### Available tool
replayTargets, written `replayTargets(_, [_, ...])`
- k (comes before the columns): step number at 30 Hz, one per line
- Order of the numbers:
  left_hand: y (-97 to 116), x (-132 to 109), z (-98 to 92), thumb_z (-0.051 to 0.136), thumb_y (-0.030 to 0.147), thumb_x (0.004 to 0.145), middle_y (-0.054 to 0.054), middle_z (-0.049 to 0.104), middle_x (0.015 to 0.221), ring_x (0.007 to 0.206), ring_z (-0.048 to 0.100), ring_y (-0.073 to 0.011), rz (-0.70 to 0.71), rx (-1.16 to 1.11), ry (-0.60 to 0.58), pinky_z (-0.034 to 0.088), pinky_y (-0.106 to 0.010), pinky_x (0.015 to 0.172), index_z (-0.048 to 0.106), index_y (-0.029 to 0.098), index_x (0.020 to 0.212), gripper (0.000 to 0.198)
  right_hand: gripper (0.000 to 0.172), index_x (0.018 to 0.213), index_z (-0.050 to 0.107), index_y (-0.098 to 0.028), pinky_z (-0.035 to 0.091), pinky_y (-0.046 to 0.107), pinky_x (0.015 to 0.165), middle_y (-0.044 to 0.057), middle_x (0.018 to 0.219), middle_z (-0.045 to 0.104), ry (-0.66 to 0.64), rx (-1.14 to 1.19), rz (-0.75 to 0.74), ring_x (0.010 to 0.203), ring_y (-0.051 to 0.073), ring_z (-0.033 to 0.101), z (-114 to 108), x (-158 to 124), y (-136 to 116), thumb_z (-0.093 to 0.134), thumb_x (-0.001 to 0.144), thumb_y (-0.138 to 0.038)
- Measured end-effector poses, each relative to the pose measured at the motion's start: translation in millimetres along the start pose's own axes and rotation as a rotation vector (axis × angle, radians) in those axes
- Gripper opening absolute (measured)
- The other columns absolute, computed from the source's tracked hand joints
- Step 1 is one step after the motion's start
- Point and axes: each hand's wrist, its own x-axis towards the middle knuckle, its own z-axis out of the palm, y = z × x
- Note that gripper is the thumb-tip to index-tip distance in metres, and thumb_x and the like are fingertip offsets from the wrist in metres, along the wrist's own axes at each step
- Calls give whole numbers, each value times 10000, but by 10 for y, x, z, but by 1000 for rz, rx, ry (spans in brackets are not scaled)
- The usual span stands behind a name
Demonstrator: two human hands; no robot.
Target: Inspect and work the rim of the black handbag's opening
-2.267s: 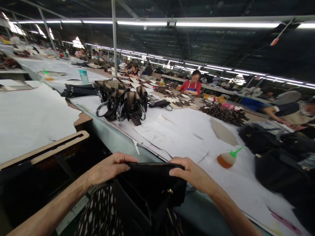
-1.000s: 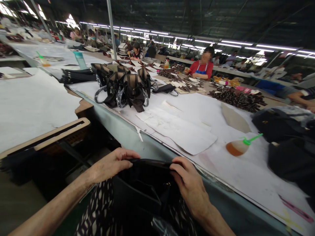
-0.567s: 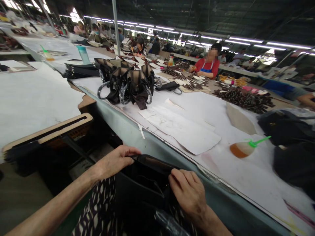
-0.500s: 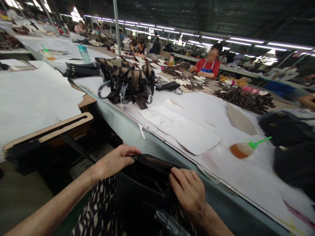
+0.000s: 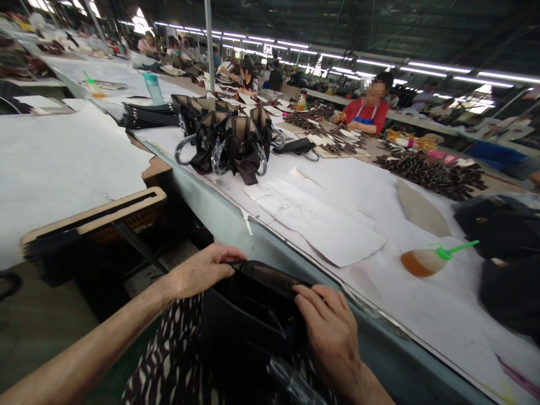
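Note:
A black handbag rests against my lap, its mouth spread so the dark inside shows. My left hand pinches the far left corner of the rim between thumb and fingers. On the right side of the same rim, my right hand is closed with the fingers curled over the edge. A plastic-wrapped handle hangs at the bag's near side. The bag's lower part is too dark to make out.
Several dark bags with wrapped handles stand on the long white-covered table. A bottle of amber liquid with a green spout lies nearby. Black bags are at right. Across the table sits a co-worker in red behind dark strips.
The view has shifted slightly, so the table and its things sit a little further right. Both hands keep their hold on the bag's rim; the right-hand fingers have shifted slightly.

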Motion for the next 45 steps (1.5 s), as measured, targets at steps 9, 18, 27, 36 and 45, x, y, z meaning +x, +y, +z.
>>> replayTargets(9, [78, -43, 26, 466, 125, 680, -11, 658, 924, 873, 580, -174, 17, 46, -17, 423, -231, 769, 606, 140, 997, 346, 222, 780, 544, -195, 303, 337, 591, 41, 647, 554, -206, -50, 142, 641, 207, 437, -155, 175, -42, 352, 856, -115])
replayTargets(18, [118, -135, 37, 496, 209, 722, -12, 660, 921, 817, 582, -173, -52, 186, 72, 440, -226, 709, 590, 162, 1091, 384, 178, 987, 490, -227, 470, 269, 672, 27, 929, 583, -137, 335, 373, 763, 160, 572, -40, 146, 160, 441, 832, -155])
replayTargets(27, [99, -129, 52, 530, 275, 737, -30, 656, 962, 863, 586, -192, -116, 106, 100, 451, -247, 749, 562, 154, 1116, 400, 234, 1026, 532, -222, 453, 364, 803, 59, 1099, 527, -146, 152, 386, 956, 223, 524, -81, 188, 292, 539, 799, -165])
replayTargets(36, [101, -165, 46, 548, 258, 743, -20, 655, 994, 908, 584, -194, -121, 126, 115, 453, -241, 772, 579, 178, 1101, 369, 125, 899, 629, -225, 421, 284, 745, 1, 876, 620, -369, 530, 463, 828, 169, 555, -172, 280, 408, 523, 834, -231])
replayTargets(45, [106, -196, -12, 557, 239, 737, -26, 672, 928, 828, 600, -186, -136, 75, 72, 455, -244, 732, 611, 171, 1079, 353, 134, 688, 604, -197, 351, 222, 631, -33, 703, 553, -406, 655, 443, 691, 119, 510, -130, 332, 483, 539, 804, -185])
